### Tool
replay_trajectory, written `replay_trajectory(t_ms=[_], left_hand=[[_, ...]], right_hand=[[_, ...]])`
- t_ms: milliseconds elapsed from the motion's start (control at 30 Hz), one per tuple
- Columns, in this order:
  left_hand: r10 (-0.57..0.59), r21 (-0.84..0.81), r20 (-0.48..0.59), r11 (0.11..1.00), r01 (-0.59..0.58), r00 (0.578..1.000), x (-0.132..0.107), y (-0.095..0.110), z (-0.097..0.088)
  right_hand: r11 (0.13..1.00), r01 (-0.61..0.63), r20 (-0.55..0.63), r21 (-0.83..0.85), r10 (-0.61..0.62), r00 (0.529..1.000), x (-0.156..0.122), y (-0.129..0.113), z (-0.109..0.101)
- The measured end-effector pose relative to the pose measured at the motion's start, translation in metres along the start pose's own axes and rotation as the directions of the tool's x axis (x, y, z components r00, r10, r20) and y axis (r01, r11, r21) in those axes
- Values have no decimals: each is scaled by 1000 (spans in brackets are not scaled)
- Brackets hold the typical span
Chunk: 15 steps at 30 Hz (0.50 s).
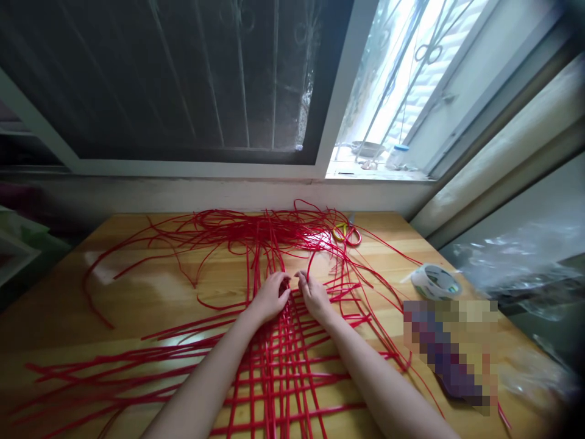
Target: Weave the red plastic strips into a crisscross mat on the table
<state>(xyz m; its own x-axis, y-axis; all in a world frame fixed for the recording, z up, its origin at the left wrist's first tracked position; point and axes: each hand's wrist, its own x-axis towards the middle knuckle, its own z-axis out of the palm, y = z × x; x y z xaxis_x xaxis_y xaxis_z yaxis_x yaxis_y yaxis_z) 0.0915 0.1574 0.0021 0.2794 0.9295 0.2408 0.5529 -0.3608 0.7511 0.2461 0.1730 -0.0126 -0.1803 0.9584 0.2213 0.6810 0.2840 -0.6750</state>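
Many long red plastic strips lie across a wooden table, crossed into a woven lattice near me. My left hand rests on the far edge of the lattice, fingers curled down and pinching a strip. My right hand sits right beside it, fingertips pinched on a red strip that loops upward. The two hands almost touch at the fingertips.
Scissors with red and yellow handles lie at the back among the strips. A roll of tape sits on the right, a blurred-out object nearer me. Crinkled clear plastic lies off the right edge. A window frame stands behind.
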Motion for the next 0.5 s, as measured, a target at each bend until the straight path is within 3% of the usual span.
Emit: replay_trajectory(t_ms=[67, 167, 300, 500], left_hand=[[-44, -69, -64, 997, 39, 997, -3, -2, 2], [-122, -240, -137, 967, 87, 983, -6, 0, 2], [-238, -494, -126, 857, 147, 963, -6, 1, 0], [-329, -573, -166, 799, 181, 929, -3, -3, 1]], right_hand=[[998, 26, -5, -52, -26, 1000, 2, 1, 3], [974, 162, 54, -162, -155, 986, 2, 1, 6], [922, 305, 155, -238, -274, 949, 1, -7, 2], [911, 404, 18, -79, -404, 915, 1, -16, -5]])
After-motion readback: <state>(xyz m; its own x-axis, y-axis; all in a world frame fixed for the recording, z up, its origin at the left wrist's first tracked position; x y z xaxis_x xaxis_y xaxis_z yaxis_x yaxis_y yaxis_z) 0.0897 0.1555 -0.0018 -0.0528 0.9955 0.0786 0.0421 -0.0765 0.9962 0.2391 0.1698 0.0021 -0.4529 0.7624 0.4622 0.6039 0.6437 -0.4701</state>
